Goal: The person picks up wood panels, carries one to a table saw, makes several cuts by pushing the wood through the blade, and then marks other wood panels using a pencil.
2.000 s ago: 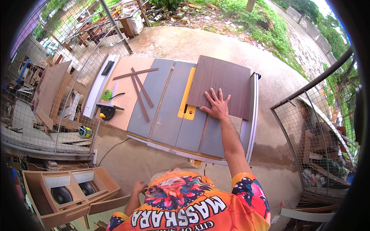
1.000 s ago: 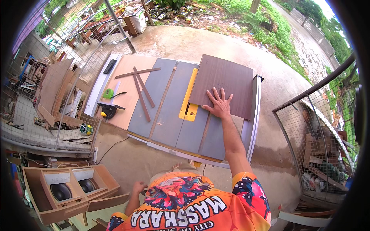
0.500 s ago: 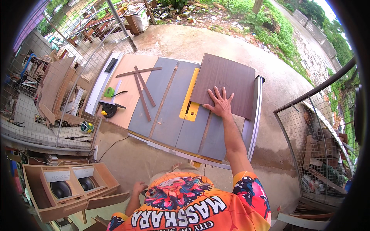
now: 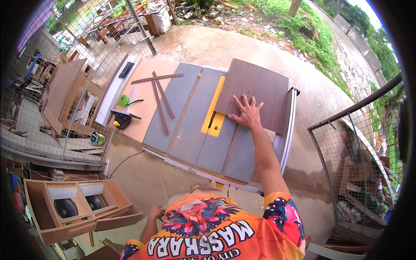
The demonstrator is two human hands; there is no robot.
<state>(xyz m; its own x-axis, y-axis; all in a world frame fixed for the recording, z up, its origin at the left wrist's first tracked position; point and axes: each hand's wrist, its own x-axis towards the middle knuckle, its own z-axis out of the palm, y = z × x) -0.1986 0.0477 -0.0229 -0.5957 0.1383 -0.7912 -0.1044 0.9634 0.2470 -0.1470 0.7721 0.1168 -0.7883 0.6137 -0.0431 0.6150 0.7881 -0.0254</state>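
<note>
A dark brown laminated panel (image 4: 255, 93) lies flat on the far right part of a grey table saw top (image 4: 190, 117), its right edge near the pale metal rail (image 4: 286, 130) along the saw's right side. The person's right hand (image 4: 247, 113) rests on the panel's near edge with the fingers spread flat, pressing down rather than gripping. The board looks thin, stiff and fairly light, its smooth face likely to slide easily on the metal; it would best be held by flat palm pressure or by its edges. Just left of the panel sits the yellow throat insert (image 4: 214, 115). Farther left, narrow wood strips (image 4: 161, 97) lie crossed over a pale plywood sheet (image 4: 145, 104), near a green-handled tool (image 4: 124, 101) and a black and yellow tool (image 4: 121, 120). The left hand (image 4: 155, 212) hangs low beside the orange patterned shirt (image 4: 212, 234); whether it is open or clenched cannot be told. A wooden speaker cabinet (image 4: 73, 208) stands on the concrete at near left.
</note>
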